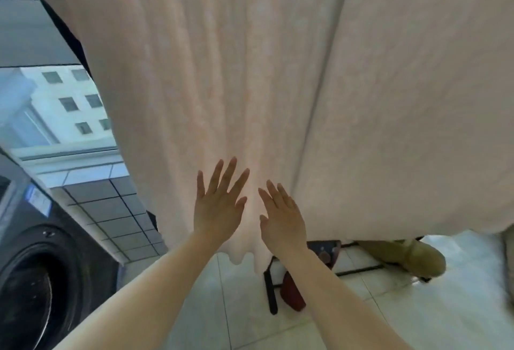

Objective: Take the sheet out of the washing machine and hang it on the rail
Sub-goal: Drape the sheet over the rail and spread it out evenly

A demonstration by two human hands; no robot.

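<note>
Hanging straight ahead, the sheet (pixel 278 77) drapes from above (the rail is out of view), its folds running vertically; both hands, left hand (pixel 215 210) and right hand (pixel 282 219), fingers spread flat, seem to touch it near its lower edge, about equally close.

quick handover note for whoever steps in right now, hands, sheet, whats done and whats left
Left hand: open, fingers spread flat against the hanging sheet.
Right hand: open, at the sheet beside it.
Sheet: out of the washing machine, hanging down in folds; the rail is out of view above.
Done: sheet out and hung.
Left: probably only smoothing the bunched folds.
</note>
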